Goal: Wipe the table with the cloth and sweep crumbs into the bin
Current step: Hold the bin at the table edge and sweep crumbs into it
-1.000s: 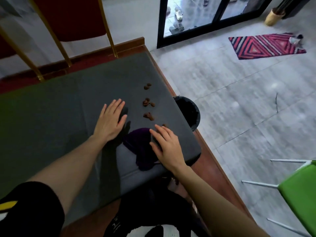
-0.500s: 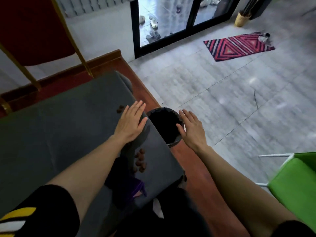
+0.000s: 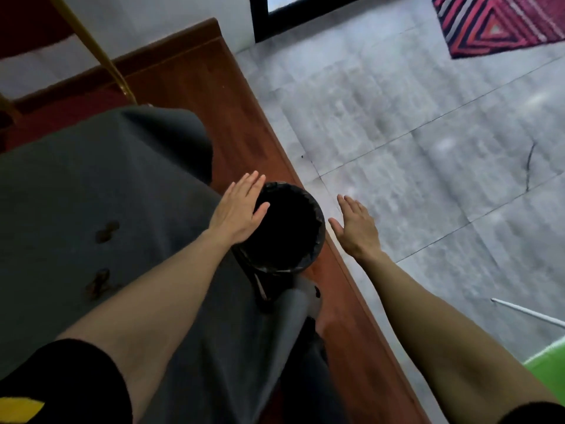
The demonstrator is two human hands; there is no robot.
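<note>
so both hands are flat and empty, left hand (image 3: 237,211) nearer the bin (image 3: 287,228) off the table (image 3: 91,179) edge, right hand (image 3: 356,229) beyond it.

Home living room, tiled floor (image 3: 428,123), patterned rug (image 3: 501,22), glass door (image 3: 305,10)

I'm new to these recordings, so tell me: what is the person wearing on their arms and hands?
Both hands, left hand and right hand, are bare, with no gloves, rings or watch in view. Forearms are bare too. Short black sleeves show at the bottom edge; the left sleeve carries a yellow marking.
</note>
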